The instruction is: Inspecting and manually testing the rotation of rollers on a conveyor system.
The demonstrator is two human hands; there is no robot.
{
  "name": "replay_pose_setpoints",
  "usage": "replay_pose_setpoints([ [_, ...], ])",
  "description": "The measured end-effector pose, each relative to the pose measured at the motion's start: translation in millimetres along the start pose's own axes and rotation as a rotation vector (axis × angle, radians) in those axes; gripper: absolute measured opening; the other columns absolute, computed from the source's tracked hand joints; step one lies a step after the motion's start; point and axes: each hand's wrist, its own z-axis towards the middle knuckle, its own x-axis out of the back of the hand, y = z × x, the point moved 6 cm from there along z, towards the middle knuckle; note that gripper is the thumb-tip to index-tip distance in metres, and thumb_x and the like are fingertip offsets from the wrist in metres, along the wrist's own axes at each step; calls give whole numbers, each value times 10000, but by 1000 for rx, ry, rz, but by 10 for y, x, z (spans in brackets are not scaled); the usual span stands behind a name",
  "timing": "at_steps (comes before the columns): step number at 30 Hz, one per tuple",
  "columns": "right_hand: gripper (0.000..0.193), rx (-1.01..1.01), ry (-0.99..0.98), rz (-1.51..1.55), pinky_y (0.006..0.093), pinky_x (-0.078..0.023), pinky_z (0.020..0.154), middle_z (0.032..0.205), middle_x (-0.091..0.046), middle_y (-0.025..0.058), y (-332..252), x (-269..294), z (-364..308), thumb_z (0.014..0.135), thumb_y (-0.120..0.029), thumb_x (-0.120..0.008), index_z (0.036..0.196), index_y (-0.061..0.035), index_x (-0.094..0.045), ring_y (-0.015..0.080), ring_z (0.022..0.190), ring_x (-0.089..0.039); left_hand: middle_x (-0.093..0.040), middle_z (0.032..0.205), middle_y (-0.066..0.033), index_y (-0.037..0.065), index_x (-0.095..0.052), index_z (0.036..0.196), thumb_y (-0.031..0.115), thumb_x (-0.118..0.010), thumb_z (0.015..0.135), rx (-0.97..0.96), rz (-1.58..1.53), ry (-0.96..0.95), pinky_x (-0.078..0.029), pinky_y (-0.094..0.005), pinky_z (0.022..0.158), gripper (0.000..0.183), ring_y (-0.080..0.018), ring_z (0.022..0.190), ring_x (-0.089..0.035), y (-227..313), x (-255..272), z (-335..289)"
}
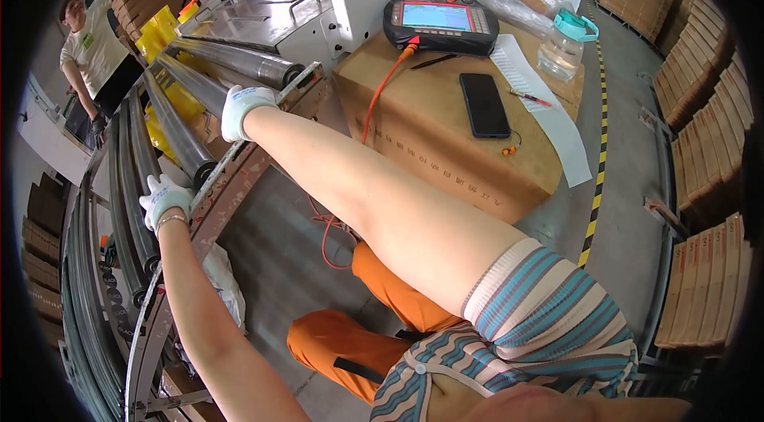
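Both my hands wear white gloves over a roller conveyor. My left hand [165, 201] reaches to the near end of the metal rollers [134, 183], with its fingers apart and nothing seen in them. Further right, my right hand [245, 110] is at the end of another roller [191, 84], close to the conveyor's side rail [227, 163]. Its fingers bend down on the far side and are partly hidden, so their grip does not show. Bright yellow plastic [163, 143] shows between the rollers beside my hands.
A large cardboard box [454, 159] on my right carries a control pendant [440, 24] with an orange cable, a black phone [484, 106], a paper strip [549, 111] and a water bottle [563, 48]. A co-worker [95, 52] stands across the conveyor. Stacked cartons [704, 287] line the right.
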Motion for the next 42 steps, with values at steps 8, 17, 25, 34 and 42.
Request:
replay_pose_setpoints([
  [8, 742, 3, 42, 13, 388, -480, 927, 1166, -644, 227, 10, 33, -41, 763, -289, -641, 1355, 70, -374, 309, 1076, -650, -193, 1565, -59, 232, -291, 1492, 209, -555, 894, 77, -28, -53, -504, -550, 906, 654, -387, 1258, -490, -127, -108, 103],
  [17, 644, -2, 100, 46, 381, -497, 896, 1089, -678, 207, 19, 38, -30, 755, -309, -644, 1267, 46, -481, 304, 1012, -678, -334, 1437, -153, 294, -287, 1492, 221, -536, 922, 117, -39, -55, -512, -522, 894, 626, -367, 1245, -509, -153, -70, 35],
  [25, 604, -6, 126, 43, 379, -506, 883, 1099, -677, 199, 24, 55, -48, 765, -339, -645, 1239, 18, -533, 298, 1020, -675, -364, 1416, -162, 299, -293, 1494, 208, -554, 904, 120, -45, -50, -504, -505, 916, 652, -358, 1236, -520, -151, -15, -28],
  [34, 540, 8, 142, 71, 370, -510, 879, 1107, -685, 163, 24, 88, -106, 772, -361, -649, 1186, -16, -612, 281, 1021, -676, -400, 1397, -175, 287, -317, 1482, 207, -526, 906, 91, -46, -30, -488, -499, 938, 618, -365, 1229, -526, -151, 8, -62],
  [42, 522, -13, 83, 55, 364, -477, 910, 1220, -638, 127, 10, 100, -154, 868, -426, -616, 1230, -50, -616, 250, 1112, -632, -402, 1404, -178, 284, -326, 1477, 223, -519, 904, 86, -54, -24, -469, -502, 957, 607, -362, 1231, -525, -173, -16, -21],
])
